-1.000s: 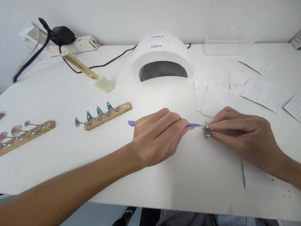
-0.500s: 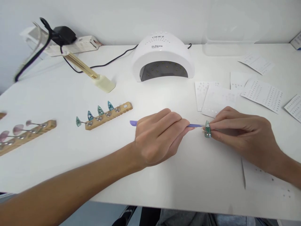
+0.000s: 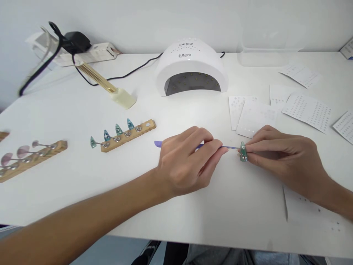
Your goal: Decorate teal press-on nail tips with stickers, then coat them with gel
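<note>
My left hand [image 3: 190, 158] is closed around a thin purple-handled tool [image 3: 158, 144], perhaps a fine brush, lying level with its tip to the right. That tip meets the edge of a green false nail [image 3: 243, 152] decorated with small silvery stars. Thumb and fingers of my right hand [image 3: 286, 158] pinch the nail upright; whatever stem or mount is behind it stays hidden. Left of my hands, a wooden nail stand [image 3: 129, 137] carries several blue-green false nails [image 3: 118, 129] on metal stems.
A white nail lamp [image 3: 191, 66] stands at the back. Sticker sheets [image 3: 306, 110] lie at the right, one partly under my right forearm. Another wooden stand [image 3: 35, 160] with pink nails is at the far left. A cream-ended brush [image 3: 122, 97] and a power strip [image 3: 102, 51] are behind.
My left fingers have shifted slightly along the purple tool, opening a small gap under the index finger. The false nail and my right hand stay almost still.
</note>
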Demonstrator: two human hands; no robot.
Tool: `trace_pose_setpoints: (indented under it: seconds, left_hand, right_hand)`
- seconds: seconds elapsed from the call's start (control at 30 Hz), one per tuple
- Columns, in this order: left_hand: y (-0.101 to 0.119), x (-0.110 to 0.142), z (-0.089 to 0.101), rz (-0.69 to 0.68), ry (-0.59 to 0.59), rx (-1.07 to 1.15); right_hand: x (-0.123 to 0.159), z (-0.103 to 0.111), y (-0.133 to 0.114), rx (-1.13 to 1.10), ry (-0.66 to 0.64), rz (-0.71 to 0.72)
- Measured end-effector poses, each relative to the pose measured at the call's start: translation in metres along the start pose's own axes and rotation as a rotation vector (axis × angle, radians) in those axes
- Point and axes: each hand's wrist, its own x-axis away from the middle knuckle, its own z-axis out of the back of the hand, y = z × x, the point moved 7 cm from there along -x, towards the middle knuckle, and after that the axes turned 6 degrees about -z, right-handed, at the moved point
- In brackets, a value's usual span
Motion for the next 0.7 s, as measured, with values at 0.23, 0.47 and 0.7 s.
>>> trace_pose_setpoints:
  seconds: [0.23, 0.47, 0.7]
  left_hand:
    - [0.0002, 0.0000, -0.0002, -0.001, 0.014, 0.016]
    - [0.0008, -0.0008, -0.0001, 0.005, 0.026, 0.028]
    - [0.0008, -0.0006, 0.0015, -0.002, 0.019, 0.026]
  right_hand:
    - [-0.0004, -0.0011, -0.0008, -0.003, -0.008, 0.008]
    - [-0.0013, -0.0003, -0.0017, 0.011, -0.003, 0.011]
    - [-0.0003, -0.0001, -0.0017, -0.002, -0.010, 0.015]
